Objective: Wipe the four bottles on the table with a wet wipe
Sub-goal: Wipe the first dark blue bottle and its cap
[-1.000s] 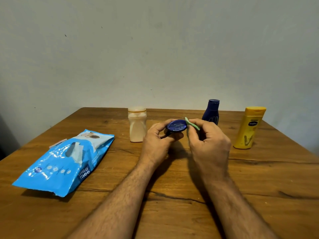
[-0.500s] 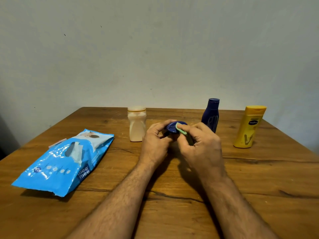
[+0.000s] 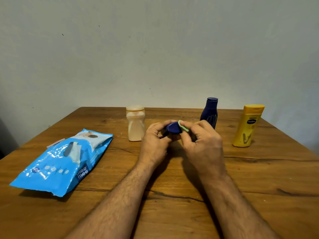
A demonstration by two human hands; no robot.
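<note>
One head-worn camera looks forward and down from close above a wooden table (image 3: 259, 178), toward a plain wall (image 3: 155, 49) behind its far edge.

Both forearms extended forward, left hand (image 3: 155, 142) fingers curled, right hand (image 3: 202, 144) fingers pinched together

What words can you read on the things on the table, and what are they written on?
"mee mee": on the blue wipes pack, near its lower corner.
"Vaseline": on the small dark label of the yellow bottle, barely legible.
Other print on the pack: too small to read.
Dark blue bottle markings: blurred, unreadable.
</note>
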